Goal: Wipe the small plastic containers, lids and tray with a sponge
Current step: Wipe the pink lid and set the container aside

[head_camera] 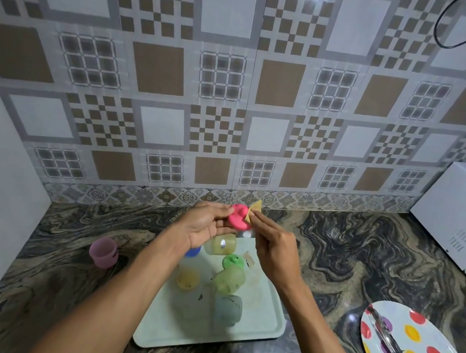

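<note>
holding a pink lid in curled fingers, the left hand hovers at the tray's 12 o'clock; the right hand pinches a yellow sponge against the lid's 3 o'clock edge. small containers lie on the tray.

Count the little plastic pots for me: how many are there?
5: purple pot on the counter left of the tray; on the tray, pale yellow pot farthest, green pot mid, grey-green pot nearest, yellow pot beside the left arm, which may hide more.
</note>
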